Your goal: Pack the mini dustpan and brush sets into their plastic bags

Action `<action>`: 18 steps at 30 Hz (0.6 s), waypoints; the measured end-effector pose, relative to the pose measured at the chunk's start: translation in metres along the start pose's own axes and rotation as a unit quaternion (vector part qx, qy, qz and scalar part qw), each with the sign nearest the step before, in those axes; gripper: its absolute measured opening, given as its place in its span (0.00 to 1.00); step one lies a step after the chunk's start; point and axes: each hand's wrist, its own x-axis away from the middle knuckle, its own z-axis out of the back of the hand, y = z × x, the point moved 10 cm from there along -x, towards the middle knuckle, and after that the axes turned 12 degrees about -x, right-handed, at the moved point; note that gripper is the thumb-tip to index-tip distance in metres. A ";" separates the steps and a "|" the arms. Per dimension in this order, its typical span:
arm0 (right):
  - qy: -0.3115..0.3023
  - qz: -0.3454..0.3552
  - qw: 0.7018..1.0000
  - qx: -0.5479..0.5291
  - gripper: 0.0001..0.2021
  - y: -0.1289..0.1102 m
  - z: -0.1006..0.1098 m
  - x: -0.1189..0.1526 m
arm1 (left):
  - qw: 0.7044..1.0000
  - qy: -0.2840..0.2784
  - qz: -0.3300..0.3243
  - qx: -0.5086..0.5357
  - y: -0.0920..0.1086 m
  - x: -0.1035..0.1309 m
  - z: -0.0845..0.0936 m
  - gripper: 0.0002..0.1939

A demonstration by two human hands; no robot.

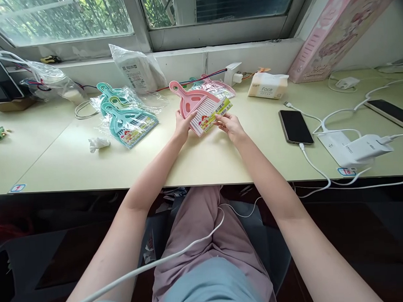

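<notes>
A pink mini dustpan and brush set (195,102) is tilted above the table in front of me, its handle pointing up and left. My left hand (184,126) is closed on its lower left side. A printed yellow-green card label (216,114) lies across the brush's lower right part. My right hand (231,125) pinches this label near its right edge. To the left lie several turquoise dustpan sets (129,120) in clear plastic bags. Behind the held set, another pink dustpan set (219,86) rests in clear wrapping.
A crumpled tissue (98,144) lies left of my arms. A clear bag (139,71) leans by the windowsill. At right are a tissue pack (268,85), a phone (296,127), a white charger (368,147) with cables, and a tall pink box (336,31). A white cable crosses my lap.
</notes>
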 end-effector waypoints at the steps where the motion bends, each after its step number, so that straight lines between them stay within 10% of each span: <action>1: 0.001 0.001 1.000 -0.007 0.12 0.001 0.000 -0.001 | 1.000 -0.017 0.004 0.011 0.001 0.002 -0.005 0.37; 9: -0.023 0.022 0.998 -0.047 0.14 0.001 -0.004 -0.006 | 0.998 -0.061 -0.007 0.014 0.015 0.016 -0.018 0.42; 18: 0.059 0.071 0.946 0.311 0.16 -0.024 0.012 0.002 | 0.983 -0.108 -0.120 -0.085 0.026 0.016 -0.032 0.53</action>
